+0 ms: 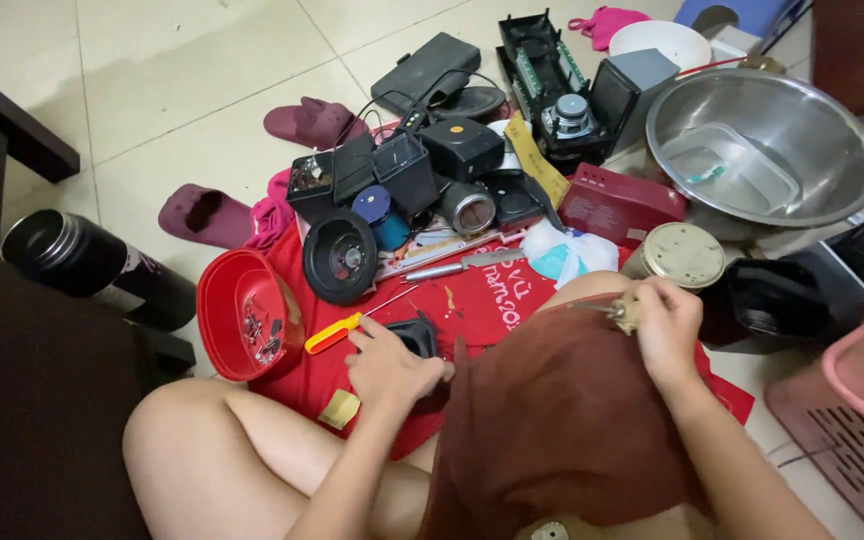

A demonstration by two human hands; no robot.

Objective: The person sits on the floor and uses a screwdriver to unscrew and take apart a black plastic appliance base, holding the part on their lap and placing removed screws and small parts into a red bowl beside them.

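Head view, low centre of frame: my left hand (389, 365) presses closed on a small black plastic part (418, 337) lying on the red cloth (472, 300). My right hand (667, 325) pinches a small brass-coloured piece (627, 313) over my knee. Both look light, rigid and easily dropped; I'd grip their edges.

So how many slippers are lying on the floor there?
2, both maroon: one slipper at the top of the parts pile, the other slipper left of it, above the red bowl. More may be hidden.
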